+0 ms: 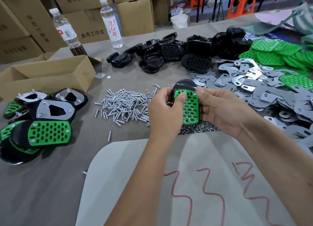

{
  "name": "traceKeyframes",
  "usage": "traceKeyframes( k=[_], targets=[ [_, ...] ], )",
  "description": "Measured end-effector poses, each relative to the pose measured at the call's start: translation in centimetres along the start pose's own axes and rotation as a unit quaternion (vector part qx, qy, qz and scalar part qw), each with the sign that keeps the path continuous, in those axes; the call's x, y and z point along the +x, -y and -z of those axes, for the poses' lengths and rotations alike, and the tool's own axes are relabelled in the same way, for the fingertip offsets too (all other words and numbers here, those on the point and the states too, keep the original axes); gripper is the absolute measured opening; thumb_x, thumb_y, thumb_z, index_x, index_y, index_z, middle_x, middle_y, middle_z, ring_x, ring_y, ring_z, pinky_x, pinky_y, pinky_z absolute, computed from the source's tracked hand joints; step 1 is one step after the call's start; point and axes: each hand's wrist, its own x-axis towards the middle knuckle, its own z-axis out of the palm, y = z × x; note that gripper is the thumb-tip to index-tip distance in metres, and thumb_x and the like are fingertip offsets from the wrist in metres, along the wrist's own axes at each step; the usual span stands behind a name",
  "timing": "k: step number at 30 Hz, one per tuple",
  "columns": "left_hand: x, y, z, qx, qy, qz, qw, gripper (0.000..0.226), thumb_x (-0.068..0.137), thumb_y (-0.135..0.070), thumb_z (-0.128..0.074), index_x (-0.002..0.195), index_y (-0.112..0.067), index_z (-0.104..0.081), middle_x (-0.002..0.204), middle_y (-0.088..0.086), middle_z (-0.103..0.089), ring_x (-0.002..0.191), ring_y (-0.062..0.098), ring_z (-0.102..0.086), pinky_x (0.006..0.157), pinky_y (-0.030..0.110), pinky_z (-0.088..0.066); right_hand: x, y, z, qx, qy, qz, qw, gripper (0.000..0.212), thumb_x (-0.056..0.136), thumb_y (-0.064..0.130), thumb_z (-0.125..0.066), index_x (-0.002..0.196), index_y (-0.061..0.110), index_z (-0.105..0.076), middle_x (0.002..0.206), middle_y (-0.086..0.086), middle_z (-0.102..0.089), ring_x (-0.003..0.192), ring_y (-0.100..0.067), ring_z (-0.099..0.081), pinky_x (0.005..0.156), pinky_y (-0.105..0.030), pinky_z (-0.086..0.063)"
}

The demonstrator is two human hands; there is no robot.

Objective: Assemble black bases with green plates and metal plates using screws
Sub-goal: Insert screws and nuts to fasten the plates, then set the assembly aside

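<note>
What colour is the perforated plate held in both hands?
Bright green, on a black base; the plate shows in the head view.

Screws left, metal plates right.

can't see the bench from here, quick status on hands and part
Both hands, left and right, grip one black base with green plate seated. Screw pile beside. Nothing blocking.

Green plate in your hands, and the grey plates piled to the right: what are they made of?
Green plate: looks like moulded plastic, bright even colour, slightly glossy, neat oval holes. Grey plates: apparently stamped sheet metal, thin and flat, with a dull silvery sheen; which metal I cannot tell.
</note>
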Motion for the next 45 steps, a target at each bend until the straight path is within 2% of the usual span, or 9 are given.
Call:
traceKeyframes(
  k=[9, 15, 18, 22, 25, 30, 32, 36, 45],
  targets=[
    [-0.2, -0.1, 0.1, 0.067, -0.015, -0.052, 0.996, 0.012, 0.093, -0.025, -0.074, 0.091, -0.014, -0.07, 0.078, -0.003, -0.07, 0.074, 0.016, -0.065, 0.067, 0.033, -0.051, 0.1, 0.0, 0.0, -0.009, -0.005, 0.01, 1.0, 0.042, 0.091, 0.031, -0.063, 0.118, 0.001, -0.073, 0.111, -0.022, -0.076, 0.093, -0.029, -0.076, 0.075, -0.041, -0.063],
    [1.1, -1.2, 2.7, 0.008, 0.085, 0.03, 0.996, 0.034, 0.093, -0.048, -0.06, 0.095, -0.017, -0.074, 0.088, -0.002, -0.077, 0.081, 0.019, -0.071, 0.079, 0.05, -0.059, 0.1, 0.7, 0.8, 0.001, -0.008, 0.019, 1.0, 0.04, 0.092, 0.031, -0.061, 0.115, 0.002, -0.073, 0.115, -0.02, -0.076, 0.105, -0.033, -0.075, 0.081, -0.047, -0.063],
    [2.7, -0.2, 7.0, 0.234, 0.069, -0.015, 0.97, 0.013, 0.089, -0.041, -0.073, 0.081, -0.032, -0.068, 0.08, -0.013, -0.07, 0.071, 0.002, -0.061, 0.073, 0.035, -0.052, 0.3, 0.9, 1.5, -0.016, -0.031, 0.017, 0.999, 0.036, 0.089, 0.032, -0.064, 0.109, 0.005, -0.077, 0.113, -0.017, -0.077, 0.104, -0.032, -0.075, 0.079, -0.049, -0.064],
    [2.9, 0.5, 10.5, 0.432, 0.181, 0.023, 0.883, 0.026, 0.077, -0.026, -0.087, 0.091, -0.04, -0.07, 0.09, -0.019, -0.057, 0.107, 0.021, -0.052, 0.087, 0.03, -0.038, 0.3, 0.5, 1.2, -0.051, -0.026, 0.016, 0.998, 0.034, 0.093, 0.034, -0.064, 0.105, 0.005, -0.078, 0.11, -0.017, -0.078, 0.103, -0.033, -0.076, 0.081, -0.047, -0.064],
    [2.7, 0.7, 10.1, 0.434, 0.171, 0.032, 0.884, 0.019, 0.083, -0.029, -0.085, 0.082, -0.035, -0.067, 0.09, -0.013, -0.057, 0.109, 0.024, -0.044, 0.083, 0.03, -0.031, 0.0, 0.3, 0.6, -0.21, -0.033, 0.043, 0.976, 0.03, 0.101, 0.036, -0.063, 0.105, 0.012, -0.08, 0.101, -0.008, -0.08, 0.093, -0.023, -0.078, 0.073, -0.031, -0.063],
    [3.3, 1.9, 10.1, 0.376, 0.143, 0.039, 0.914, 0.029, 0.085, -0.027, -0.084, 0.062, -0.029, -0.065, 0.064, -0.015, -0.063, 0.079, 0.004, -0.059, 0.061, 0.02, -0.036, -0.4, 0.0, -0.1, -0.492, -0.174, 0.159, 0.838, 0.026, 0.097, 0.041, -0.069, 0.093, 0.018, -0.08, 0.071, 0.013, -0.07, 0.066, -0.01, -0.062, 0.07, -0.035, -0.053],
    [3.4, 1.9, 9.8, 0.296, 0.099, 0.03, 0.95, 0.027, 0.087, -0.026, -0.082, 0.062, -0.026, -0.069, 0.05, -0.018, -0.056, 0.054, 0.0, -0.05, 0.049, 0.016, -0.03, -0.6, 0.4, -0.2, -0.466, -0.211, 0.188, 0.838, 0.017, 0.095, 0.037, -0.073, 0.096, 0.022, -0.08, 0.082, 0.013, -0.073, 0.073, -0.01, -0.065, 0.078, -0.035, -0.056],
    [3.1, 1.3, 7.9, 0.203, 0.046, -0.034, 0.978, 0.022, 0.091, -0.029, -0.078, 0.072, -0.019, -0.075, 0.064, -0.002, -0.062, 0.053, 0.008, -0.043, 0.054, 0.025, -0.035, -0.5, 0.9, 0.1, -0.37, -0.231, 0.249, 0.865, 0.014, 0.099, 0.026, -0.068, 0.088, 0.031, -0.075, 0.075, 0.017, -0.07, 0.068, 0.0, -0.059, 0.072, -0.021, -0.051],
    [0.5, -0.3, 1.6, 0.158, 0.111, -0.112, 0.975, 0.019, 0.089, -0.022, -0.072, 0.071, -0.016, -0.074, 0.05, -0.008, -0.051, 0.049, 0.008, -0.041, 0.049, 0.031, -0.035, -1.0, 0.8, -1.6, -0.314, -0.059, 0.251, 0.914, 0.014, 0.086, 0.004, -0.081, 0.087, 0.019, -0.081, 0.075, 0.007, -0.073, 0.06, -0.003, -0.06, 0.056, -0.014, -0.049]
  ],
)
